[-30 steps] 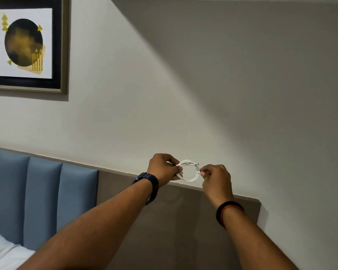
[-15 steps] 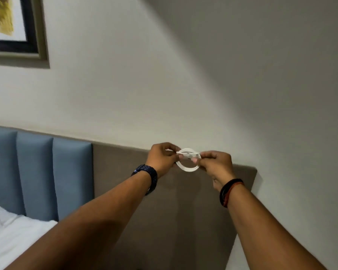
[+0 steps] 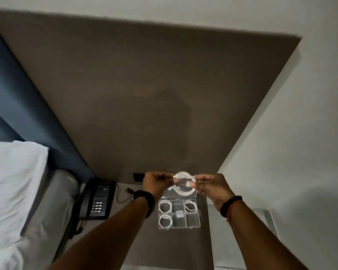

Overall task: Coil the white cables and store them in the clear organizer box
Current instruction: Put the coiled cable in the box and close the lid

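Observation:
A coiled white cable (image 3: 184, 184) hangs in the air between my hands, above the far edge of the box. My left hand (image 3: 157, 182) pinches its left side and my right hand (image 3: 211, 185) pinches its right side at the plug. Below them the clear organizer box (image 3: 192, 227) lies open on the bedside table. Three coiled white cables lie in its compartments: top left (image 3: 165, 206), bottom left (image 3: 165, 220) and top right (image 3: 190, 206). A small white piece (image 3: 179, 213) sits in the middle compartment.
A black desk phone (image 3: 98, 199) stands on the table left of the box, with a thin dark wire (image 3: 123, 195) beside it. The bed with its white pillow (image 3: 12, 184) fills the left. A brown wall panel (image 3: 144, 94) rises behind the table.
The view has tilted down from the wall to the bedside table, bringing the box and phone into sight. Both hands still hold the coil, now over the box.

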